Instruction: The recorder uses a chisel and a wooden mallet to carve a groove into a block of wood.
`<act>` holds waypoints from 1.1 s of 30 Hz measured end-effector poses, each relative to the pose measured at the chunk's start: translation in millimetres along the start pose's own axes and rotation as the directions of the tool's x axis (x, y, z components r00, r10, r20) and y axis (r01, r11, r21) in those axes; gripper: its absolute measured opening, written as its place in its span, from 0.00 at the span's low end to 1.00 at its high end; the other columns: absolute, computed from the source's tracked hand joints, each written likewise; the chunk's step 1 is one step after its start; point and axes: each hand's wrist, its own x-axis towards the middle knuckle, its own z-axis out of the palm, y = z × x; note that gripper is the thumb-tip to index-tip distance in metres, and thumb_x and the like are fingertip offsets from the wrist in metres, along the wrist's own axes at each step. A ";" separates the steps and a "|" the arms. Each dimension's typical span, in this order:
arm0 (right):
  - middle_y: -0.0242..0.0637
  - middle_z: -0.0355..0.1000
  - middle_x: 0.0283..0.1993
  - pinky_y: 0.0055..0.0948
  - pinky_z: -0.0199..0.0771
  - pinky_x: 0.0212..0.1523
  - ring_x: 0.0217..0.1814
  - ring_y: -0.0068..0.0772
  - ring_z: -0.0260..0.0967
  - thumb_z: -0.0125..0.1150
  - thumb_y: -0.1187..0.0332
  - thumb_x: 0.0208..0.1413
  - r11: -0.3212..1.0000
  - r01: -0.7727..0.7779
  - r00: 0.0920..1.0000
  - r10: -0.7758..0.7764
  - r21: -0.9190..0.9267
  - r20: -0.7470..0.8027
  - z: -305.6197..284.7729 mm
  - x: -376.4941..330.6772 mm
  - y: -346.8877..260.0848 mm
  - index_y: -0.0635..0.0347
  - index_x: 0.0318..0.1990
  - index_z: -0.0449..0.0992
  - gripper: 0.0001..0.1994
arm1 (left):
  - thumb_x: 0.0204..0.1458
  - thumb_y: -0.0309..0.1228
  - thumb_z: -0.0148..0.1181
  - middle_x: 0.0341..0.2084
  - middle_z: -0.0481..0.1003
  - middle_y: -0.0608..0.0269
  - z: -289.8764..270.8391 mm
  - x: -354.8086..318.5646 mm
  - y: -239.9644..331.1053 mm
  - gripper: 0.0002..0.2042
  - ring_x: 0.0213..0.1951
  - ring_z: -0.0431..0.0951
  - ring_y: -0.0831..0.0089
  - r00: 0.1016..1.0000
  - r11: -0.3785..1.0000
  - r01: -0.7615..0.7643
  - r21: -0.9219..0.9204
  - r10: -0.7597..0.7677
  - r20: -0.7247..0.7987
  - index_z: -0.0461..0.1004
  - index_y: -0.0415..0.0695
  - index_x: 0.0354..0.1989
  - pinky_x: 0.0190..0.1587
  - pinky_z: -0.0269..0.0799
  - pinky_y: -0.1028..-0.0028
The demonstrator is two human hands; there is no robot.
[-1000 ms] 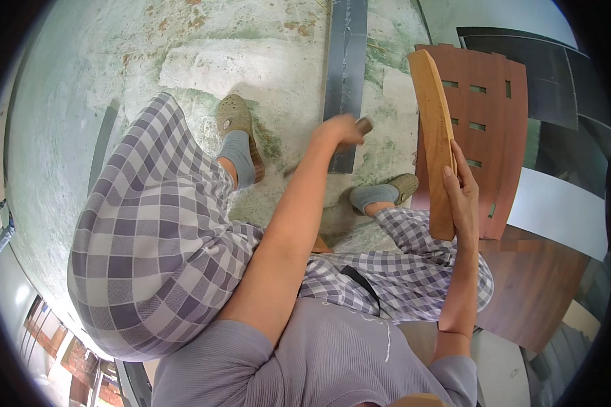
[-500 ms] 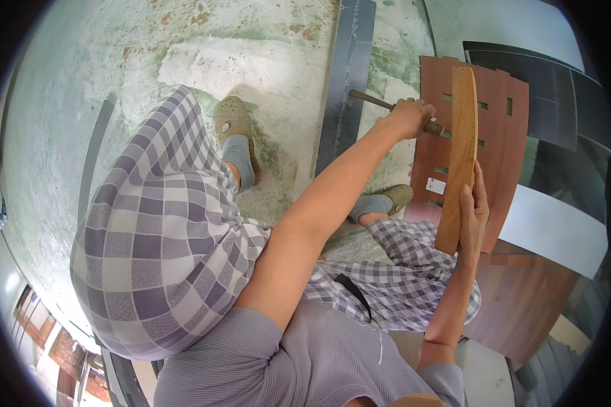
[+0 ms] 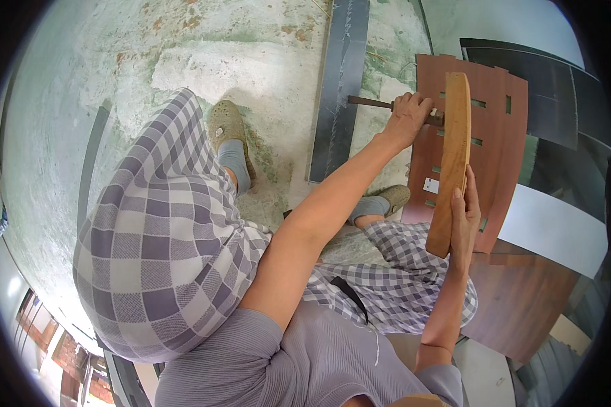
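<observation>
My left hand is closed around a chisel-like tool with a long dark metal shaft and a brown wooden handle. Its tip points left, over a dark grey plank with a ragged pale line along its length. In my right hand is a slightly curved, flat wooden bar, gripped near its lower end. The bar's upper part is right beside the butt of the tool's handle; whether they touch I cannot tell.
Behind the bar lies a reddish-brown slotted panel. Dark panels, a white sheet and a brown wood-grain board are at the right. My two shoes rest on the worn floor; a narrow grey strip lies left.
The wooden bar and my right hand have shifted a little left, bringing the bar closer to the tool's handle. My left hand keeps its grip on the tool.
</observation>
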 end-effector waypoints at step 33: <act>0.38 0.60 0.63 0.25 0.60 0.58 0.59 0.25 0.60 0.44 0.65 0.65 0.992 0.121 0.977 -0.114 0.029 -0.179 10.3 -3.0 4.6 0.54 0.69 0.50 0.26 | 0.34 0.27 0.69 0.35 0.70 0.58 5.8 -3.7 -5.1 0.21 0.40 0.70 0.56 0.996 0.999 -0.006 -0.053 0.001 -0.085 0.69 0.46 0.40 0.43 0.64 0.60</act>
